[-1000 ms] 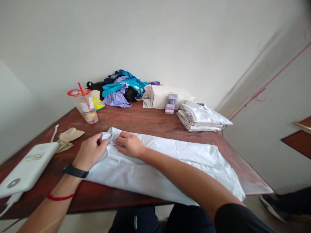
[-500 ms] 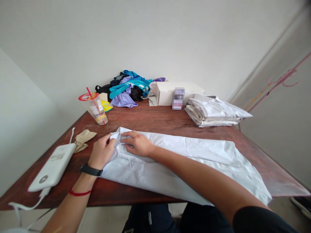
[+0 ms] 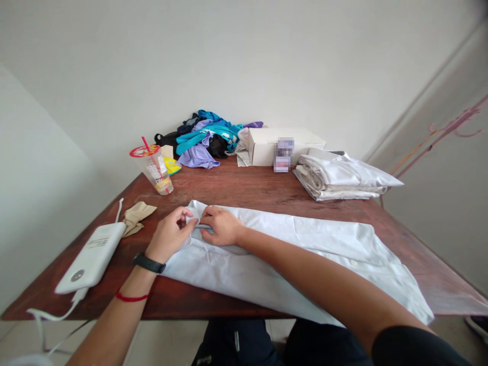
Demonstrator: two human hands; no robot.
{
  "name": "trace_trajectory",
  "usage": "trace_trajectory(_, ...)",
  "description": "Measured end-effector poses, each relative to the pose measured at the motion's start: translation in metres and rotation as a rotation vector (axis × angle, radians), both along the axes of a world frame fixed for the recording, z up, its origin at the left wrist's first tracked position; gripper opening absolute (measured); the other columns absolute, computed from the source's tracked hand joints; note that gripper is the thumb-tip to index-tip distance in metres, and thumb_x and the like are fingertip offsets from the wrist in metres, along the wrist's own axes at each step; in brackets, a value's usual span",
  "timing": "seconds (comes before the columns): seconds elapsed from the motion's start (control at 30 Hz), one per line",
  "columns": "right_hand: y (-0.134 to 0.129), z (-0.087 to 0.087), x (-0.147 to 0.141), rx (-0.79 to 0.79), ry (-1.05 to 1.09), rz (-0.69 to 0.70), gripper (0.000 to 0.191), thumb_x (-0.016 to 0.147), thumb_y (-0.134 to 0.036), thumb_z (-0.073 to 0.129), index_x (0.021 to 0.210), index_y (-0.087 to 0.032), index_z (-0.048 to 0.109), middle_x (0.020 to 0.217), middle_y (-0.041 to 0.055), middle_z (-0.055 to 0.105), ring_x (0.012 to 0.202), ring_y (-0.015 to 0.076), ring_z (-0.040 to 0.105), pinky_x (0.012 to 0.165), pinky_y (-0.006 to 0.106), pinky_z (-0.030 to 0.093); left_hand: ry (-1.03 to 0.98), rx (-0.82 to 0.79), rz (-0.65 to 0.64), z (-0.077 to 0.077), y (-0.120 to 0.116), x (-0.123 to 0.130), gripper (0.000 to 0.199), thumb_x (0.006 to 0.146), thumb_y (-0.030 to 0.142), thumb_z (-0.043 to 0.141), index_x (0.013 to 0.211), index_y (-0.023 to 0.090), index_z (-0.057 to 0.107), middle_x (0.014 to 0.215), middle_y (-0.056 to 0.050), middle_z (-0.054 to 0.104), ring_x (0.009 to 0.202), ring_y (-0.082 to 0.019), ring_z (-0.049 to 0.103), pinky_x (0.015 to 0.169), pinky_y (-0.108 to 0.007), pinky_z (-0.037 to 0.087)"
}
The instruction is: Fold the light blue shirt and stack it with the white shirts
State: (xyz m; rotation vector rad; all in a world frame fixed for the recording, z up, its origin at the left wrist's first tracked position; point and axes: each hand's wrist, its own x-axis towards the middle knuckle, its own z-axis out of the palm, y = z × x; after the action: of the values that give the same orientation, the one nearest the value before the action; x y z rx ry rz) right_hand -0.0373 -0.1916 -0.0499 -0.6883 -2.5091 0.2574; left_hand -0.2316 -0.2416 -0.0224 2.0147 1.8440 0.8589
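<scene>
A white buttoned shirt [image 3: 290,249], folded into a long shape, lies across the front of the wooden table [image 3: 244,185]. At its left, collar end, my left hand [image 3: 171,235] pinches the collar edge between thumb and fingers. Right beside it, my right hand [image 3: 224,226] has its fingers curled down on the shirt front, gripping the fabric near the opening. The fingertips of both hands almost meet there. A button [image 3: 354,263] shows farther right on the shirt, beyond my right forearm.
A power bank [image 3: 93,256] with a white cable and a crumpled beige napkin [image 3: 139,216] lie left. Behind them stands a plastic cup with a straw [image 3: 154,170]. Along the back are piled clothes [image 3: 209,137], a white box [image 3: 263,147] and stacked white garments [image 3: 339,175].
My left thumb and fingers have shifted right along the collar, toward my right hand. My right fingers have curled in more on the fabric. The view has shifted slightly.
</scene>
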Motion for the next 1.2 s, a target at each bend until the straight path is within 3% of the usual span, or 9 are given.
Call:
trace_trajectory(0.13,-0.005,0.011,0.003,-0.024,-0.124,0.010,0.029,0.089,-0.030,0.064,0.111,-0.013,0.075,0.113,0.0120,0.067,0.102,0.0252,0.064,0.092,0.038,0.052,0.050,0.031,0.000,-0.004,0.001,-0.003,0.028,0.086,0.045,0.063,0.100,0.021,0.063,0.086,-0.002,0.066,0.080,-0.021,0.063,0.077,-0.029,0.048)
trace_trajectory(0.23,-0.016,0.018,0.023,-0.028,-0.208,0.016,0.036,0.093,-0.034,0.063,0.121,-0.013,0.071,0.136,0.0173,0.061,0.119,0.0305,0.061,0.101,0.045,0.050,0.153,0.139,0.009,-0.006,0.001,-0.004,0.029,0.085,0.042,0.064,0.103,0.019,0.066,0.104,-0.009,0.067,0.101,-0.026,0.063,0.094,-0.037,0.048)
trace_trajectory(0.37,-0.037,0.021,0.077,-0.075,-0.297,-0.052,0.051,0.096,-0.038,0.060,0.141,-0.012,0.059,0.155,0.0228,0.044,0.142,0.0361,0.045,0.114,0.053,0.040,0.228,0.111,0.067,-0.010,-0.001,-0.007,0.036,0.087,0.042,0.063,0.116,0.020,0.067,0.119,-0.013,0.062,0.117,-0.030,0.059,0.106,-0.042,0.045)
trace_trajectory(0.47,-0.053,0.021,0.126,-0.102,-0.346,-0.120,0.052,0.102,-0.041,0.051,0.149,-0.019,0.051,0.161,0.0194,0.034,0.150,0.0361,0.033,0.119,0.056,0.033,0.302,0.038,0.139,-0.010,-0.003,-0.008,0.042,0.090,0.047,0.062,0.125,0.024,0.066,0.132,-0.016,0.054,0.126,-0.035,0.054,0.101,-0.047,0.048)
trace_trajectory(0.57,-0.070,0.019,0.170,-0.097,-0.320,-0.193,0.050,0.103,-0.037,0.049,0.151,-0.024,0.047,0.163,0.0146,0.033,0.151,0.0331,0.030,0.119,0.055,0.035,0.415,0.124,0.164,-0.002,-0.007,-0.001,0.040,0.092,0.045,0.060,0.125,0.024,0.067,0.145,-0.018,0.047,0.135,-0.039,0.046,0.102,-0.050,0.048)
trace_trajectory(0.7,-0.092,0.020,0.219,-0.016,-0.244,-0.371,0.044,0.098,-0.029,0.057,0.142,-0.025,0.054,0.154,0.0136,0.047,0.141,0.0314,0.046,0.112,0.051,0.046,0.480,0.303,-0.147,0.018,-0.014,0.026,0.031,0.094,0.033,0.057,0.120,0.021,0.069,0.152,-0.014,0.046,0.137,-0.036,0.047,0.112,-0.049,0.041)
trace_trajectory(0.83,-0.117,0.025,0.257,0.037,-0.271,-0.571,0.028,0.092,-0.024,0.065,0.119,-0.021,0.065,0.122,0.0150,0.064,0.112,0.0325,0.064,0.094,0.052,0.057,0.477,0.220,-0.509,0.023,-0.015,0.058,0.033,0.095,0.029,0.057,0.125,0.023,0.068,0.135,-0.010,0.063,0.122,-0.030,0.060,0.106,-0.046,0.048)
trace_trajectory(1.0,-0.138,0.027,0.300,0.033,-0.326,-0.641,0.023,0.090,-0.021,0.064,0.113,-0.021,0.067,0.111,0.0121,0.065,0.101,0.0291,0.067,0.087,0.047,0.059,0.541,0.116,-0.588,0.001,0.001,0.073,0.050,0.097,0.019,0.042,0.145,0.020,0.056,0.152,-0.011,0.052,0.138,-0.026,0.051,0.115,-0.044,0.042)
trace_trajectory(1.2,-0.147,0.021,0.362,-0.066,-0.352,-0.713,0.020,0.093,-0.015,0.056,0.104,-0.022,0.072,0.105,0.0089,0.067,0.095,0.0216,0.069,0.085,0.035,0.057,0.636,-0.054,-0.602,-0.013,0.010,0.066,0.064,0.096,0.016,0.030,0.158,0.026,0.037,0.165,-0.007,0.029,0.150,-0.029,0.034,0.115,-0.056,0.038)
